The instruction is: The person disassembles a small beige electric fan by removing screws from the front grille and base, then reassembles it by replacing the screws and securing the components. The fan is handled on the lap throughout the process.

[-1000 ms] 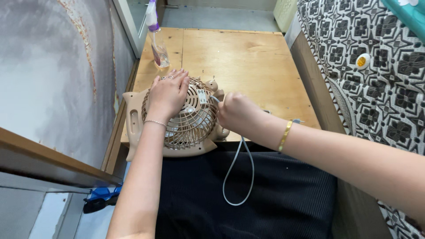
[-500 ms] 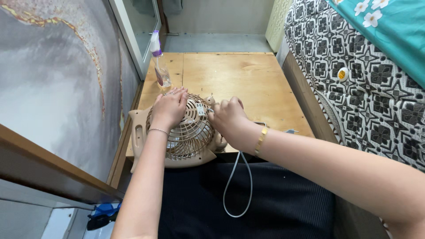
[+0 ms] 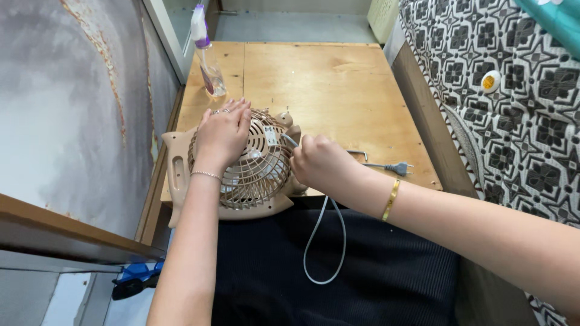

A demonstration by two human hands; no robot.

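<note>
The beige box fan [image 3: 241, 175] lies grille-up on the near edge of the wooden table [image 3: 338, 78]. The left hand [image 3: 222, 134] rests flat and spread on its grille; the right hand [image 3: 320, 163] is closed around a slim tool at the fan's right side. A spray bottle [image 3: 206, 54] stands at the far left.
</note>
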